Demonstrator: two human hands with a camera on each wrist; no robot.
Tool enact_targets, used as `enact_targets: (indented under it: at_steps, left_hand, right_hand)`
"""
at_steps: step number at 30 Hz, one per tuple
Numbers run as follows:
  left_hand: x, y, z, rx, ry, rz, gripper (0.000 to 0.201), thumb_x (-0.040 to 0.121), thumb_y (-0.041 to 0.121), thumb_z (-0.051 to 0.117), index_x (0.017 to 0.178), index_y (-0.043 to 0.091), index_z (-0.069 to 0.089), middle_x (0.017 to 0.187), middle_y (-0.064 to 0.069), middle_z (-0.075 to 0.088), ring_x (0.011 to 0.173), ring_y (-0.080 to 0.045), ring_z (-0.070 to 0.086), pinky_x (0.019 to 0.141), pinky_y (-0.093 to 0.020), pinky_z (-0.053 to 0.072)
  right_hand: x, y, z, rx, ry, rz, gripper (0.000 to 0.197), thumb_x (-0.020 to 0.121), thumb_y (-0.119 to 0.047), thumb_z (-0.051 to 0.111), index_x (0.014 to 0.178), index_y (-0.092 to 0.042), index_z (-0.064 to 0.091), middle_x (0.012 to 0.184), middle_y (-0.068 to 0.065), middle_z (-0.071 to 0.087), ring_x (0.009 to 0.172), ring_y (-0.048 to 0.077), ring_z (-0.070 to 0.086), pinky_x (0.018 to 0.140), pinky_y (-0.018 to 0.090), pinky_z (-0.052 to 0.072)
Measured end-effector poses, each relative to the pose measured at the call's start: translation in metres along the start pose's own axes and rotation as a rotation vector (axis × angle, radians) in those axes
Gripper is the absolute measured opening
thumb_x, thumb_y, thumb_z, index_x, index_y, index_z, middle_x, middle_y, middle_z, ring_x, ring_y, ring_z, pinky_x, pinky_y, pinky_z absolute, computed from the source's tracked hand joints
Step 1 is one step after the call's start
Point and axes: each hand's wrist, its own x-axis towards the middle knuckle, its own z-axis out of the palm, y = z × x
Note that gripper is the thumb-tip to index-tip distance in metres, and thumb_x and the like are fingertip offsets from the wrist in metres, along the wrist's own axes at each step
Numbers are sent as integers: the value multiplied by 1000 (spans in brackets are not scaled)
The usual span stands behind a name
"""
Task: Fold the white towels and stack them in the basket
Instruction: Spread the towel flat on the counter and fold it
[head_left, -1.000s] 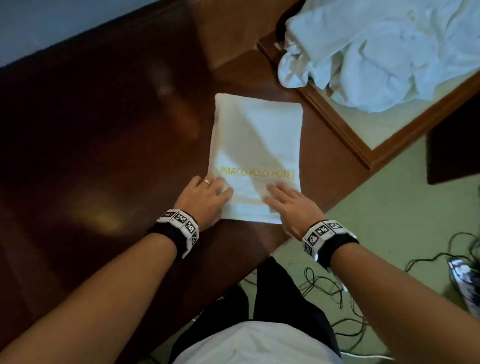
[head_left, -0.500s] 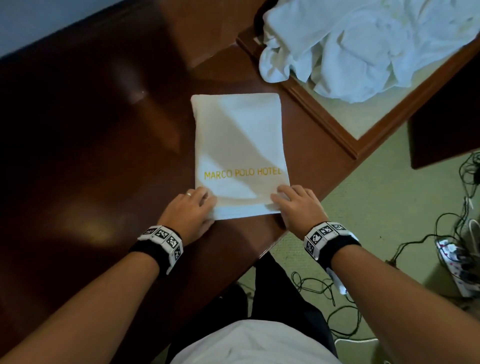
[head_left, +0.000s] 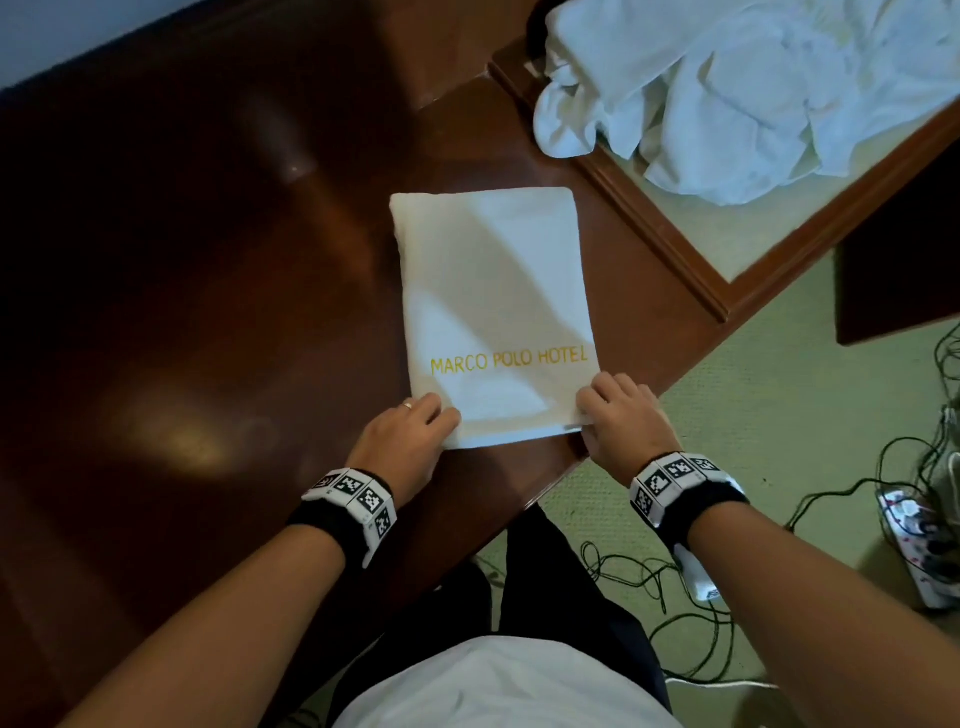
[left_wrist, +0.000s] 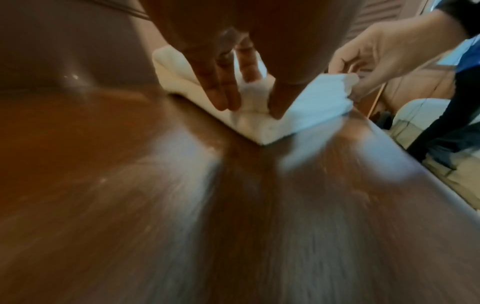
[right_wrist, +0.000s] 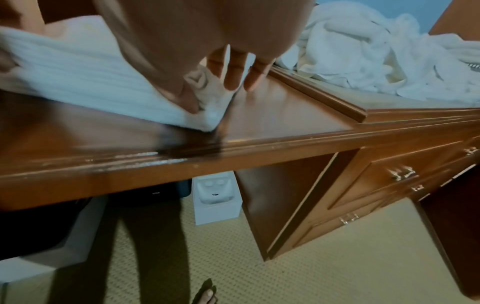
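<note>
Towel (head_left: 493, 312) lies flat on the desk (head_left: 208, 312), folded to a long rectangle, gold "MARCO POLO HOTEL" lettering near the close end. Close edge sits just short of the desk's front lip.

Left hand (head_left: 410, 441) at the near-left corner: thumb and fingers (left_wrist: 226, 90) curled down on the layered edge, pinching it. Right hand (head_left: 618, 421) at the near-right corner: thumb on the edge face, fingers (right_wrist: 231, 70) over the top, corner nipped between them. In the right wrist view the corner looks slightly raised off the wood; blur makes this uncertain.

Pile (head_left: 753, 88) of unfolded white towels sits on the raised side unit to the far right, well apart from the folded one. Basket not in view in any picture.

Step, as I read it: another fold of this towel, both near corners gripped ready to lift.

Next move likely calls for raising both corners together and carrying the near edge over to meet the far edge, keeping the layers from slipping apart and the sides square. After that, a press flat, then the carry to the basket, wherever it stands.

Cables (head_left: 649, 582) trail on the carpet by the feet.
</note>
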Motion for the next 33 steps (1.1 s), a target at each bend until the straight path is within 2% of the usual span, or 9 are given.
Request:
enact_targets:
  at_steps: [5,8,11,16,20,22,24,30,33]
  left_hand:
    - [22,-10,-36,-60,-269,-18,38,85,60,64,102,27,54,98,8,55,87,-23,62,68,-33,40]
    - [47,-17,-47,-87,107,-42,47,84,65,50,99,23,66,93,3,59,90,-28,64,72,-36,43]
    - [64,-18,-34,37,175,-96,67,86,64,49,136,20,55,139,-7,52,131,-31,48,96,-46,41]
    - [46,-8,10,55,-69,-211,89,90,77,25,161,24,11,169,-1,6,154,-23,10,113,-54,26]
    - [72,-17,-20,98,-3,-223,86,88,77,27,154,22,33,149,-7,43,127,-29,42,95,-48,34]
    - [95,-34,-38,156,128,-217,79,88,70,32,148,20,40,142,-10,48,120,-31,43,90,-46,32]
    - [118,-49,-49,197,166,-213,79,90,67,33,152,17,32,153,-11,38,133,-33,37,95,-48,30]
    - [139,-83,-35,123,-36,-334,86,92,76,13,160,26,-5,169,-4,-7,155,-24,4,118,-57,14]
    - [126,-91,-27,-21,-133,-504,86,90,80,13,156,34,-18,168,-11,3,154,-24,12,119,-58,6]
  right_hand:
    - [4,-3,-17,4,-53,-188,18,67,-31,61,75,-18,52,74,1,52,70,28,51,69,38,35]
    - [32,-14,-28,117,135,-185,17,78,-30,55,74,-13,56,78,5,56,72,29,51,68,40,38]
    - [65,-27,-18,83,99,-61,35,89,-35,54,114,-12,64,126,12,59,110,35,55,83,45,44]
    - [44,-19,14,56,-194,-9,69,99,-60,30,158,-26,15,166,9,-6,153,26,-3,115,54,19]
    - [64,-9,-7,58,-93,-88,52,89,-52,48,125,-16,58,136,12,50,123,35,49,92,50,34]
    - [96,0,-18,38,57,-92,37,83,-45,53,99,-14,64,112,8,58,97,33,56,83,45,35]
    - [129,3,-25,24,138,-106,39,85,-42,53,110,-14,64,124,9,58,105,34,55,84,44,35]
    - [175,11,-3,-48,-117,-108,68,100,-61,25,158,-27,14,166,8,3,152,29,7,115,54,22]
    - [168,23,6,-13,-190,-58,69,101,-63,15,158,-26,3,166,4,-7,153,22,-5,120,51,11]
